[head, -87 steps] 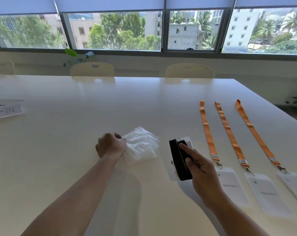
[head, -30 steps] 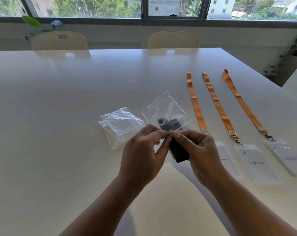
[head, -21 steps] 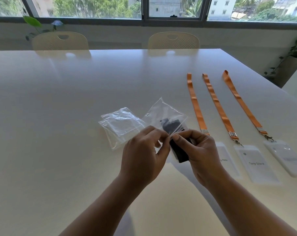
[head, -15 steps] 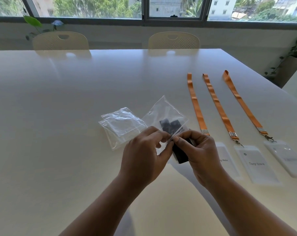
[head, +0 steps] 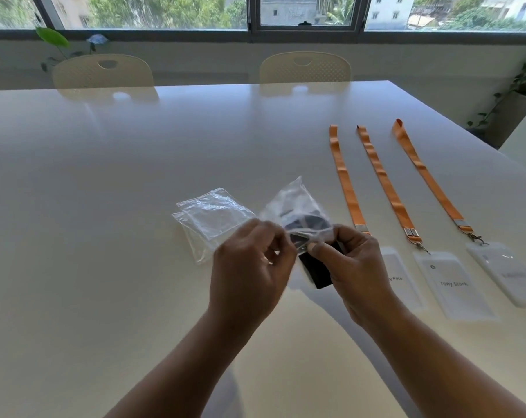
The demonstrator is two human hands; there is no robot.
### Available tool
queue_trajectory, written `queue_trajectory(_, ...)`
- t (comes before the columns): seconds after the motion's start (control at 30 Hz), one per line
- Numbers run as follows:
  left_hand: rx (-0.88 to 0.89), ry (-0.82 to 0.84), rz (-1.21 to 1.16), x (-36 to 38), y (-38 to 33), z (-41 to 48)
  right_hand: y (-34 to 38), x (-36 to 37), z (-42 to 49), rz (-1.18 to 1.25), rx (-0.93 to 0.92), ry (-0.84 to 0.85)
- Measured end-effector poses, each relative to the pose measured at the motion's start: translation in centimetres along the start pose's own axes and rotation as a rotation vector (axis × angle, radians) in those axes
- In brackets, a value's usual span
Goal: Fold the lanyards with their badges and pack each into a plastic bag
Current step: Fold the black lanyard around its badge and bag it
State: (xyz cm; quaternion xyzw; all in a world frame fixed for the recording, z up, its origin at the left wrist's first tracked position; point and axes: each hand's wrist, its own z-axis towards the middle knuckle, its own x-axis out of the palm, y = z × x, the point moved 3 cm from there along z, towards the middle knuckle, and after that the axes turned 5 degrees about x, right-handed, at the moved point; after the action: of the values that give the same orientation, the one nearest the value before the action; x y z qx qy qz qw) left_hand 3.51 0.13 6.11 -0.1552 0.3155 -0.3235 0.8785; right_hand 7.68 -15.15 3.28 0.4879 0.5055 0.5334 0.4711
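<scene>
My left hand (head: 252, 267) pinches the near edge of a clear plastic bag (head: 296, 203) held above the white table (head: 105, 206). My right hand (head: 353, 267) pinches the same bag's mouth from the right and also holds a folded black lanyard with its badge (head: 314, 271). The black bundle shows through the bag's lower part and sticks out below my fingers. Three orange lanyards (head: 346, 182) (head: 385, 185) (head: 427, 179) lie stretched out on the right, each clipped to a white badge (head: 454, 285).
A small pile of clear plastic bags (head: 212, 218) lies on the table just left of my hands. Two cream chairs (head: 304, 67) stand at the far edge under the window. A potted plant (head: 524, 95) stands past the table's right corner.
My left hand went from the bag pile to the black bundle and now holds a bag with my right. In the last second the bag's mouth spread a little between my fingers.
</scene>
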Motion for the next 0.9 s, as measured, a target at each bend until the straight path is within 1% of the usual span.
queue_trajectory(0.07,-0.036,-0.097,0.003,-0.7,0.5,0.4,-0.3,-0.2,0.3,-0.037,0.028,-0.048)
queue_trajectory(0.13,-0.050,-0.127,-0.019,-1.0,0.9,0.7,-0.4,-0.3,0.3,-0.087,0.029,-0.062)
queue_trajectory(0.2,-0.020,-0.080,-0.026,-0.8,0.7,0.7,-0.3,-0.2,0.2,-0.112,0.008,-0.051)
queue_trajectory(0.27,0.028,0.002,-0.016,-0.3,0.4,0.5,0.0,-0.1,0.0,-0.108,-0.020,-0.033)
queue_trajectory(0.4,0.102,0.135,-0.003,0.2,0.1,0.2,0.4,-0.1,-0.1,-0.062,-0.051,-0.034)
queue_trajectory(0.47,0.111,0.138,0.016,0.2,0.1,0.2,0.4,-0.2,0.0,-0.043,-0.046,-0.060)
queue_trajectory(0.63,0.080,0.039,0.073,-0.7,0.1,0.7,0.2,-0.5,0.2,-0.080,0.028,-0.161)
queue_trajectory(0.7,0.103,0.023,0.120,-1.0,0.2,0.9,0.1,-0.4,0.2,-0.113,0.037,-0.174)
queue_trajectory(0.8,0.189,0.048,0.197,-1.4,0.1,1.0,0.2,-0.1,0.0,-0.146,0.025,-0.157)
queue_trajectory(0.9,0.263,0.108,0.243,-1.3,0.1,1.1,0.3,0.1,-0.2,-0.141,0.008,-0.149)
